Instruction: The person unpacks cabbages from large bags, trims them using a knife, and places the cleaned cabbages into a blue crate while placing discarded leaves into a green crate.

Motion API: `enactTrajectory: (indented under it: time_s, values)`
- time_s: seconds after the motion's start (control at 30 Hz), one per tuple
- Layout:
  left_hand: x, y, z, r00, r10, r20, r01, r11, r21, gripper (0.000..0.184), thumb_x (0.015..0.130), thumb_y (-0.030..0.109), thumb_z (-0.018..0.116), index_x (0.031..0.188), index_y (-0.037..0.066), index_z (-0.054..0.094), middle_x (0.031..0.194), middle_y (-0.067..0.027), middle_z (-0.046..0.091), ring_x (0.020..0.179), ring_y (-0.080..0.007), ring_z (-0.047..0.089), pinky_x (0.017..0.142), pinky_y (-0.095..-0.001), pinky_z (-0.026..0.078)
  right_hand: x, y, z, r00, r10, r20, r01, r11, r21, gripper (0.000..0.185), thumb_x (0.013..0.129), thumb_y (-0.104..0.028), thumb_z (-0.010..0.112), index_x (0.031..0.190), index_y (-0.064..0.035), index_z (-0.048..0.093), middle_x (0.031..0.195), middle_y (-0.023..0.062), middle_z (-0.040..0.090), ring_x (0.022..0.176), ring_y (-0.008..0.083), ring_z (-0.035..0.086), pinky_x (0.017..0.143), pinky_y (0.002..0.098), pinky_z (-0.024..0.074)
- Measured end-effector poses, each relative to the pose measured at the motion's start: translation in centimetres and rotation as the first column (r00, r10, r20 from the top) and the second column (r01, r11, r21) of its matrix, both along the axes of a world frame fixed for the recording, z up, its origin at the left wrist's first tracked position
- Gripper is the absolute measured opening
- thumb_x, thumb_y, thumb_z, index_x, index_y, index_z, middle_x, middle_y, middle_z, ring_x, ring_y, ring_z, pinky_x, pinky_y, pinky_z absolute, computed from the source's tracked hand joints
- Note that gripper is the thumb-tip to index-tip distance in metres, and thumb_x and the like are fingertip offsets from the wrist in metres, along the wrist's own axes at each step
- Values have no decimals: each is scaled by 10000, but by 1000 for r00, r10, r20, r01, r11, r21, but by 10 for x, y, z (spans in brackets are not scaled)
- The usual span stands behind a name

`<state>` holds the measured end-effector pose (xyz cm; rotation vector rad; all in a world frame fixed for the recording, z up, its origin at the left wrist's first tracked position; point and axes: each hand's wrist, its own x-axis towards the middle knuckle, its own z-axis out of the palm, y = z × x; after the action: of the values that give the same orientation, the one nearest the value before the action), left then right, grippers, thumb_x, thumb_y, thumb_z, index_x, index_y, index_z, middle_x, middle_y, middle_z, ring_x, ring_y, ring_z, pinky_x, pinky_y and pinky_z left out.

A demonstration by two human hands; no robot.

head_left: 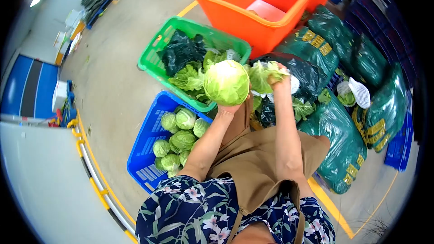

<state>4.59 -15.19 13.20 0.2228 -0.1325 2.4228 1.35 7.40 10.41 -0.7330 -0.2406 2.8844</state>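
Observation:
A large pale green cabbage point(226, 82) rests in my left hand point(230, 108), which holds it from below over the green crate's near right corner. My right hand point(279, 75) is closed on loose cabbage leaves point(262, 76), just right of the cabbage. The green crate point(153, 50) holds loose outer leaves point(188, 77) and a dark plastic bag point(181, 52). Several smaller cabbages point(183, 140) lie in the blue crate point(141, 147), left of my left forearm.
A big orange bin point(244, 13) stands beyond the green crate. Several full green plastic bags point(337, 138) with yellow labels lie at the right. A white foam net point(359, 92) sits among them. A yellow-black rail point(97, 183) runs along the left.

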Motion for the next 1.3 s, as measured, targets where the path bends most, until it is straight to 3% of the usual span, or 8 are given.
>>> enactTrajectory:
  time_s: [0.33, 0.5, 0.63, 0.73, 0.83, 1.0, 1.13, 1.3]
  values:
    - [46, -160, -28, 916, 228, 331, -320, 912, 258, 684, 828, 425, 638, 1356, 68, 388, 1352, -196, 349, 1257, -413, 387, 888, -582, 502, -68, -113, 52, 991, 82, 104, -113, 932, 345, 378, 843, -348, 711, 987, -16, 603, 905, 125, 644, 731, 268, 649, 582, 355, 551]
    - [94, -230, -90, 500, 710, 495, -691, 672, -265, 750, 805, 552, 578, 1365, 87, 398, 1345, -200, 423, 1227, -448, 413, 932, -594, 467, -71, -163, 67, 846, 391, 363, -532, 571, 625, 438, 814, -167, 740, 1053, 106, 495, 1042, 239, 552, 732, 305, 663, 393, 291, 444]
    - [123, -261, -140, 234, 874, 426, -678, 461, -573, 754, 826, 608, 522, 1366, 93, 415, 1388, -206, 400, 1244, -450, 395, 1005, -582, 406, -36, -119, 62, 921, 278, 272, -382, 514, 768, 273, 858, -171, 688, 977, 42, 565, 839, 121, 628, 600, 197, 635, 400, 276, 432]
    - [116, -258, -139, 189, 750, 634, -424, 644, -636, 898, 827, 720, 449, 1478, 143, 224, 1447, -216, 326, 1256, -435, 409, 1031, -605, 356, -2, -32, 36, 971, -43, 234, -199, 392, 898, 243, 897, -217, 634, 996, 3, 610, 814, 83, 636, 535, 151, 581, 399, 269, 422]
    - [62, -231, -115, 461, 686, 563, -147, 684, -714, 844, 924, 535, 477, 1496, 97, 37, 1442, -265, 298, 1278, -428, 400, 1045, -555, 383, 38, 75, 10, 903, -400, 155, -132, 84, 988, 272, 921, -246, 602, 1042, -4, 636, 794, 50, 614, 514, 91, 512, 395, 254, 410]
    - [-54, -70, 3, 963, 268, 7, -60, 242, -968, 575, 928, 292, 579, 1346, -44, 372, 1323, -303, 442, 1184, -353, 521, 990, -450, 443, 92, 199, -31, 671, -658, 341, -546, -127, 828, 648, 769, -493, 721, 1161, 13, 620, 889, 80, 632, 566, 161, 559, 386, 283, 449]
    - [-78, 40, -64, 996, 0, 88, 86, -187, -979, 895, 732, 569, 727, 1252, -105, 448, 1050, -185, 566, 937, -261, 546, 843, -378, 458, 99, 242, -66, 685, -520, 510, -537, 112, 836, 832, 678, -564, 765, 1407, -349, 425, 1085, 108, 605, 711, 195, 605, 440, 323, 472]
    - [-64, 90, -170, 950, 111, 293, 310, -465, -829, 1214, 672, 693, 697, 1475, -14, 124, 1506, -243, 207, 1356, -376, 276, 1042, -552, 303, 82, 250, -67, 598, -353, 719, -642, 326, 694, 988, 630, -576, 797, 1425, -151, 394, 1256, 127, 536, 891, 263, 582, 485, 361, 476]
